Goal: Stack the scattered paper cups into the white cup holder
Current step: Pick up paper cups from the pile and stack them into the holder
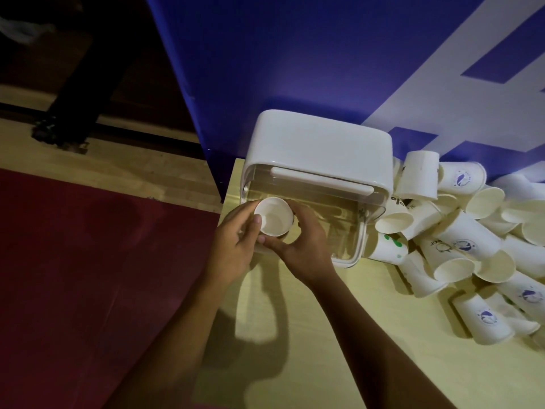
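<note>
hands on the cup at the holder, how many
2. The left hand grips the paper cup from its left side, and the right hand curls round its right side, at the white cup holder.

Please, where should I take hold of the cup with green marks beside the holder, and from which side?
Probably grip the green-marked cup across its side wall, coming from above. It lies on its side beside the holder, so its curved wall faces up and is free, while other cups crowd it behind and on the right.
</note>
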The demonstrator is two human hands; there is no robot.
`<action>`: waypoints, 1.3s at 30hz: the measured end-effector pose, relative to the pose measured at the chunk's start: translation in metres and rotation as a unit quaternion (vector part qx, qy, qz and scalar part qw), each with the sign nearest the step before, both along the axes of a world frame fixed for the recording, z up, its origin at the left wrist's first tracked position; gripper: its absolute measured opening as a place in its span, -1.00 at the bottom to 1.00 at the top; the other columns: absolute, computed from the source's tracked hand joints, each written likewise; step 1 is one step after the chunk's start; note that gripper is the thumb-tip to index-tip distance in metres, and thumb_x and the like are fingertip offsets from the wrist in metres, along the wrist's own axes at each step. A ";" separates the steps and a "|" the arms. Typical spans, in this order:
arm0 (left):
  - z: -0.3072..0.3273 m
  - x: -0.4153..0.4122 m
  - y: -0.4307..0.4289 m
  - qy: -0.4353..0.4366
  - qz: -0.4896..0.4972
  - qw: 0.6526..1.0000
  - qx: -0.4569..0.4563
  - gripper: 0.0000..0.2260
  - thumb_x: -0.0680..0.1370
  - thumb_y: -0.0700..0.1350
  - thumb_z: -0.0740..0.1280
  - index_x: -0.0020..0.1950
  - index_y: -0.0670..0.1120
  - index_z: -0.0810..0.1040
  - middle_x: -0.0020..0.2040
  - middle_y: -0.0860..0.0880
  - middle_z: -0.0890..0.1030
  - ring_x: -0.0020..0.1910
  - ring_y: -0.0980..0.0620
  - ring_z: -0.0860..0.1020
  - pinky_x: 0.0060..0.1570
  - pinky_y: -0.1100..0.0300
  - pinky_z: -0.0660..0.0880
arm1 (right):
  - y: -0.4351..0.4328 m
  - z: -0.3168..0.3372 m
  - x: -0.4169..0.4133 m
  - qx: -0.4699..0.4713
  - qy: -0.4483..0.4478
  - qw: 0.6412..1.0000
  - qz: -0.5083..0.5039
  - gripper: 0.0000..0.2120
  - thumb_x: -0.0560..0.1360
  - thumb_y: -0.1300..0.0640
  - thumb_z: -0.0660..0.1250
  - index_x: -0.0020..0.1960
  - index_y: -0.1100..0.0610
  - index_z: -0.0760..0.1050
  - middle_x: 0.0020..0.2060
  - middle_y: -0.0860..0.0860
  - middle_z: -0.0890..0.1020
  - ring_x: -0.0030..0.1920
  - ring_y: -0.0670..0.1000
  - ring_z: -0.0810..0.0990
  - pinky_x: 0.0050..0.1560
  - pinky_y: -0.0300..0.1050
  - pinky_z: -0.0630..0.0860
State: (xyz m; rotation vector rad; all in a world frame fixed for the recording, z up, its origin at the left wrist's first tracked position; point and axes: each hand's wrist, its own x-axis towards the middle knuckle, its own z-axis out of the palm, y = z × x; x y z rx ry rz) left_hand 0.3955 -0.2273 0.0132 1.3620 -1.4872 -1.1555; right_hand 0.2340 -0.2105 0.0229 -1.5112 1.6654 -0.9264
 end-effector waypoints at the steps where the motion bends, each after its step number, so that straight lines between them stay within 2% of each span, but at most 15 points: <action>1: -0.002 0.000 -0.001 -0.006 -0.007 1.000 -0.005 -0.73 0.72 -0.17 0.25 0.39 -0.04 0.59 0.24 0.08 0.64 0.21 0.11 0.61 0.11 0.28 0.55 | -0.001 -0.002 0.000 0.008 0.003 1.000 0.005 -0.30 0.33 -0.17 0.64 0.38 -0.05 0.48 0.21 -0.21 0.57 0.19 -0.19 0.50 0.13 -0.49 0.35; 3: -0.007 0.002 -0.004 -0.036 -0.014 0.999 -0.021 -0.75 0.72 -0.18 0.25 0.36 -0.07 0.60 0.21 0.08 0.63 0.17 0.16 0.61 0.09 0.30 0.53 | -0.003 -0.009 0.000 0.019 0.018 0.999 0.018 -0.28 0.34 -0.24 0.61 0.40 -0.07 0.46 0.23 -0.21 0.55 0.23 -0.15 0.51 0.21 -0.28 0.44; 6: -0.025 0.009 -0.009 -0.123 -0.027 0.990 -0.056 -0.73 0.71 -0.09 0.25 0.36 -0.11 0.59 0.27 0.06 0.61 0.29 0.15 0.55 0.27 0.07 0.52 | -0.006 -0.019 0.000 0.039 0.058 0.997 0.034 -0.23 0.36 -0.30 0.56 0.46 -0.03 0.43 0.32 -0.12 0.55 0.31 -0.05 0.49 0.32 0.00 0.48; 9: -0.036 0.012 -0.010 -0.185 -0.021 0.981 -0.058 -0.64 0.69 0.02 0.25 0.41 -0.11 0.57 0.40 0.03 0.57 0.49 0.03 0.43 0.44 -0.08 0.42 | -0.006 -0.025 -0.001 0.044 0.072 0.996 0.028 -0.26 0.38 -0.26 0.56 0.46 -0.01 0.44 0.33 -0.09 0.55 0.33 -0.03 0.48 0.34 0.06 0.48; 13: -0.037 0.008 -0.008 -0.183 -0.017 0.981 -0.057 -0.68 0.68 -0.07 0.33 0.42 -0.13 0.56 0.42 0.01 0.56 0.54 0.05 0.36 0.49 0.01 0.37 | -0.003 -0.027 -0.003 0.052 0.070 0.996 0.020 -0.24 0.38 -0.26 0.57 0.47 -0.02 0.43 0.35 -0.08 0.55 0.35 -0.03 0.47 0.35 0.09 0.48; 17: -0.015 0.005 0.001 -0.176 0.013 0.983 -0.040 -0.67 0.67 -0.10 0.35 0.44 -0.09 0.55 0.41 0.14 0.48 0.44 0.25 0.36 0.43 0.08 0.40 | 0.008 -0.016 -0.006 0.095 0.077 0.992 0.023 0.00 0.39 -0.33 0.53 0.65 0.00 0.16 0.56 -0.02 0.37 0.52 0.00 0.32 0.48 0.01 0.35; 20: 0.020 -0.007 0.030 -0.160 0.061 0.985 -0.032 -0.67 0.67 -0.01 0.32 0.42 -0.07 0.56 0.41 0.05 0.53 0.38 0.09 0.47 0.32 0.20 0.42 | 0.044 -0.005 -0.025 0.090 0.070 0.993 -0.008 -0.14 0.49 -0.29 0.44 0.65 -0.05 0.17 0.58 -0.05 0.35 0.55 -0.03 0.31 0.52 -0.04 0.34; 22: 0.041 -0.024 0.054 -0.146 0.058 0.985 -0.067 -0.67 0.67 0.05 0.31 0.35 -0.10 0.59 0.33 -0.04 0.59 0.32 -0.04 0.55 0.28 0.16 0.48 | 0.081 0.001 -0.044 0.083 0.065 0.993 -0.048 -0.27 0.54 -0.25 0.39 0.61 -0.06 0.25 0.53 -0.09 0.41 0.51 -0.10 0.35 0.49 -0.20 0.31; 25: 0.058 -0.075 0.081 -0.123 -0.038 0.989 -0.069 -0.60 0.61 0.12 0.26 0.33 -0.07 0.59 0.29 0.00 0.60 0.29 -0.06 0.58 0.21 -0.12 0.57 | 0.142 0.001 -0.079 0.101 0.044 0.987 -0.121 -0.38 0.55 -0.24 0.36 0.54 -0.05 0.37 0.43 -0.15 0.50 0.45 -0.17 0.42 0.48 -0.23 0.34; 27: 0.063 -0.122 0.091 -0.134 -0.115 0.982 -0.060 -0.61 0.60 0.16 0.24 0.35 0.02 0.57 0.31 0.13 0.57 0.29 0.06 0.56 0.20 -0.04 0.58 | 0.181 -0.003 -0.106 0.129 0.032 0.977 -0.167 -0.42 0.55 -0.25 0.36 0.51 -0.08 0.41 0.40 -0.22 0.51 0.42 -0.24 0.43 0.45 -0.19 0.38; 29: 0.066 -0.169 0.098 -0.153 -0.182 0.969 -0.071 -0.60 0.60 0.18 0.24 0.38 0.07 0.55 0.34 0.20 0.54 0.31 0.18 0.52 0.21 0.13 0.55 | 0.216 -0.006 -0.134 0.150 0.014 0.965 -0.215 -0.46 0.53 -0.23 0.38 0.47 -0.15 0.41 0.35 -0.27 0.53 0.35 -0.30 0.46 0.37 -0.25 0.44; 32: 0.067 -0.231 0.105 -0.177 -0.258 0.945 -0.092 -0.63 0.61 0.11 0.31 0.41 0.07 0.53 0.39 0.17 0.53 0.33 0.25 0.47 0.17 0.38 0.41 | 0.256 -0.006 -0.171 0.181 -0.027 0.940 -0.287 -0.52 0.53 -0.10 0.47 0.40 -0.23 0.41 0.26 -0.33 0.56 0.25 -0.36 0.49 0.20 -0.41 0.46; 34: 0.069 -0.266 0.109 -0.187 -0.264 0.943 -0.074 -0.62 0.60 0.07 0.37 0.41 0.06 0.53 0.37 0.13 0.55 0.31 0.19 0.50 0.09 0.47 0.35 | 0.277 -0.010 -0.193 0.190 -0.049 0.922 -0.333 -0.56 0.52 0.02 0.52 0.28 -0.28 0.44 0.14 -0.31 0.64 0.19 -0.32 0.54 0.10 -0.41 0.49; 36: 0.069 -0.296 0.110 -0.166 -0.220 0.961 0.002 -0.61 0.60 0.05 0.41 0.41 0.06 0.51 0.30 0.15 0.55 0.25 0.15 0.53 -0.02 0.48 0.36 | 0.294 -0.014 -0.212 0.196 -0.061 0.909 -0.364 -0.55 0.50 0.09 0.54 0.21 -0.30 0.46 0.06 -0.29 0.68 0.15 -0.27 0.58 0.05 -0.35 0.55; 39: 0.068 -0.332 0.094 -0.071 -0.069 0.974 0.202 -0.64 0.58 0.13 0.42 0.32 0.01 0.56 0.22 0.09 0.63 0.15 0.07 0.60 -0.12 0.24 0.44 | 0.312 -0.019 -0.234 0.200 -0.081 0.894 -0.394 -0.59 0.48 0.15 0.56 0.21 -0.18 0.55 0.01 -0.22 0.72 0.10 -0.25 0.61 -0.01 -0.34 0.57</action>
